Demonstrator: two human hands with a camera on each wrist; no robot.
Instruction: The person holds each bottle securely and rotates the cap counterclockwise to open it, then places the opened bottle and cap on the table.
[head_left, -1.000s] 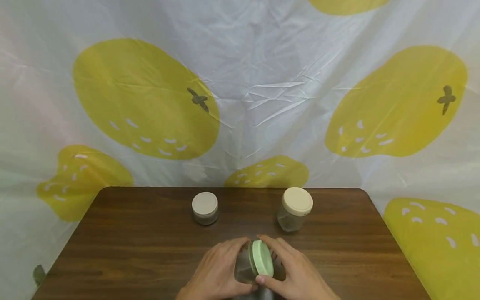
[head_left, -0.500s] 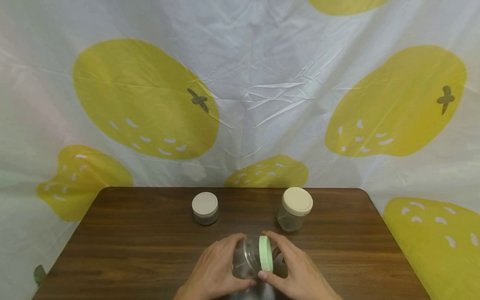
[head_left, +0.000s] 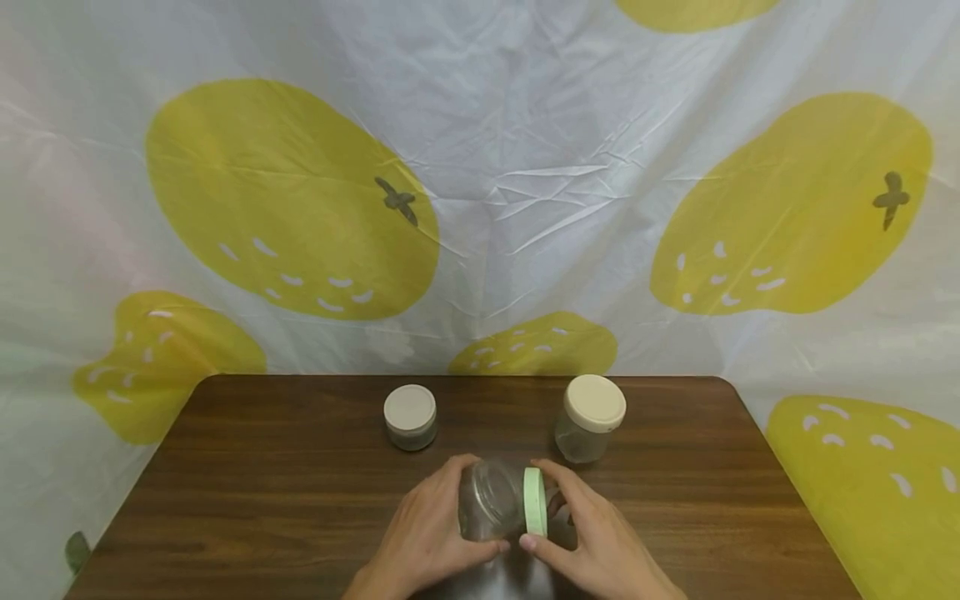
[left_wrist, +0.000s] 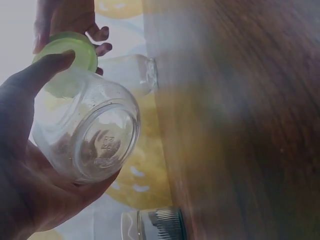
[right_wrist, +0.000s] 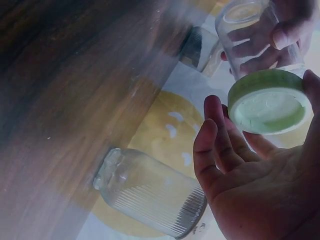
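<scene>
Tipped on its side, a clear glass jar is held by my left hand, thumb and fingers around its body. Its base with embossed marks faces the left wrist view. At its right, a pale green round lid is pinched at the edge by my right hand. A narrow gap shows between the jar's mouth and the lid in the head view. The right wrist view shows the lid's flat face toward my palm, with the thumb at its rim.
Behind my hands stand two closed jars on the dark wooden table: a short one with a white lid at left, a taller one with a cream lid at right. A lemon-printed cloth hangs beyond the table's back edge.
The lid has turned edge-on and moved slightly right, apart from the jar's mouth. The left hand has drawn the jar a little left and tilted it further. The standing jars have not moved.
</scene>
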